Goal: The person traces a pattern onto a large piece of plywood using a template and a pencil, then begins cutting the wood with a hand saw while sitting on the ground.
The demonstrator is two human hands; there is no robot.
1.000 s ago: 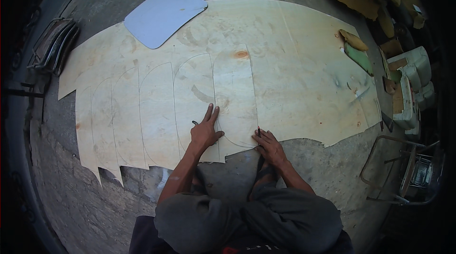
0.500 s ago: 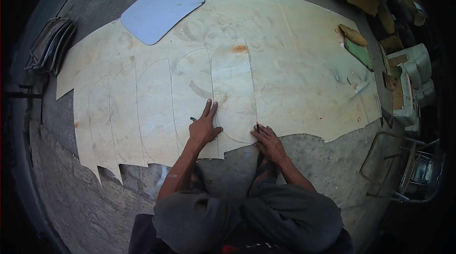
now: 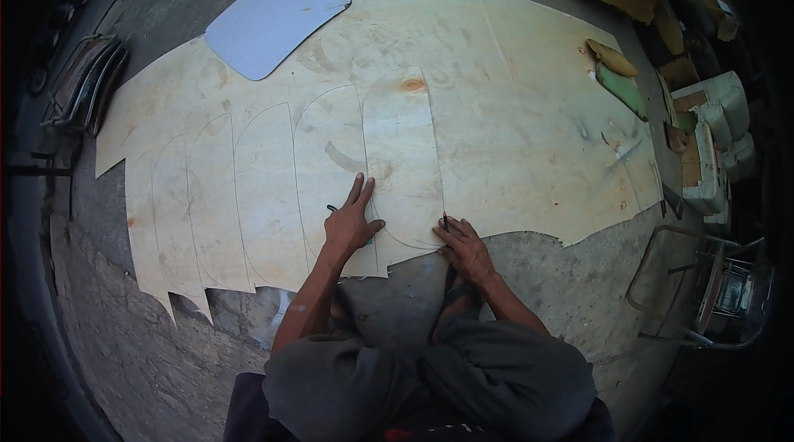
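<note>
The head-worn fisheye camera looks down and forward, past the knees (image 3: 529, 384), onto the nearby hands (image 3: 348, 229).

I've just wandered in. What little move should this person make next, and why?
Perhaps nudge the dark pencil a little way up the long line on the wooden sheet. The right hand holds it right by that line, near the sheet's close edge, and the left hand lies spread on the wood, which may steady things.
</note>
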